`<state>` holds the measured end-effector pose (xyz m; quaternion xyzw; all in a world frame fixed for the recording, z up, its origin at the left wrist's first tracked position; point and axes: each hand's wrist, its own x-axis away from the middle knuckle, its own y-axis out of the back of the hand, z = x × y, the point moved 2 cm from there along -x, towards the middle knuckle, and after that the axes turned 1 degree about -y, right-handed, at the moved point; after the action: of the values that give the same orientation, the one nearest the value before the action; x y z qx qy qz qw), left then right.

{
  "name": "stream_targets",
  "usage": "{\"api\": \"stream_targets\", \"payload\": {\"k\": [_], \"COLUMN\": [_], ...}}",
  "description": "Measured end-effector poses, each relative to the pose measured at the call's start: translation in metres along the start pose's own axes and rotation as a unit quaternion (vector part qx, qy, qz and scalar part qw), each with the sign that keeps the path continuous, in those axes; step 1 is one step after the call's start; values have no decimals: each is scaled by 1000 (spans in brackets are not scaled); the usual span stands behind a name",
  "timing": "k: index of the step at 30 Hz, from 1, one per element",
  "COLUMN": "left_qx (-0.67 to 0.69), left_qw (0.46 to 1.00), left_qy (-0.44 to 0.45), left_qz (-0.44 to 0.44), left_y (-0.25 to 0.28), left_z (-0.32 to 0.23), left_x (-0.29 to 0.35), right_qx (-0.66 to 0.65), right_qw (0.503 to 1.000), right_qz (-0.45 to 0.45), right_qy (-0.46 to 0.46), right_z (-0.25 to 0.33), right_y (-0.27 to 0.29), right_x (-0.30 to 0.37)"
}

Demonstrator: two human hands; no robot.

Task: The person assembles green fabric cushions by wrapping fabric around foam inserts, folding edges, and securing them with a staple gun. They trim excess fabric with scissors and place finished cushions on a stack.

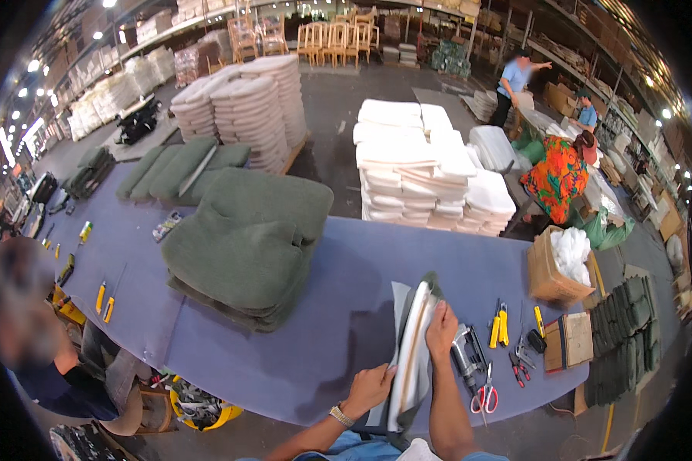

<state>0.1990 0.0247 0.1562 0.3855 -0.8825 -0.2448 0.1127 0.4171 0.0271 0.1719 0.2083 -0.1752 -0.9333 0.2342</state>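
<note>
The left hand (369,393) and the right hand (442,330) are holding one layered cushion (409,361) (white, with some dark green) above the blue surface (261,369).

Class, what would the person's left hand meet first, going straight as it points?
The left hand would likely meet the layered white pad immediately beside it; exact contact is unclear.

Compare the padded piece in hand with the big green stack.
The padded piece is held by the left hand and right hand; the green stack lies untouched on the table. The padded piece shows mostly white and some brown; the green stack looks plain dark green. The padded piece looks narrow; the green stack, broad. Both show dark green.
</note>
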Motion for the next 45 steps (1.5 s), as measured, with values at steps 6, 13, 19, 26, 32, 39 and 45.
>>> {"api": "stream_targets", "payload": {"k": [6, 13, 19, 26, 32, 39, 45], "left_qx": [-23, -17, 52, 35, -3, -43, -127], "left_qw": [994, 997, 999, 997, 997, 992, 976], "left_qy": [-62, -23, -10, -70, -72, -117, -157], "left_qz": [90, 65, -15, -27, -5, -27, -77], "left_y": [0, 2, 5, -5, -29, -34, -40], "left_z": [-2, 2, -11, -27, -28, -37, -36], "left_x": [-33, -59, -110, -192, -216, -233, -249], "right_qx": [45, 21, -40, -103, -63, -348, -263], "right_qw": [997, 997, 990, 977, 981, 888, 934], "right_qz": [-57, -34, 14, 89, 155, 134, 94], "right_qy": [23, -67, -131, -164, -101, -268, -224], "right_z": [-36, -43, -39, -43, -58, -92, -84], "right_y": [1, -20, -25, -20, -24, -47, -54], "right_x": [-16, -11, -13, -39, -92, -87, -82]}}
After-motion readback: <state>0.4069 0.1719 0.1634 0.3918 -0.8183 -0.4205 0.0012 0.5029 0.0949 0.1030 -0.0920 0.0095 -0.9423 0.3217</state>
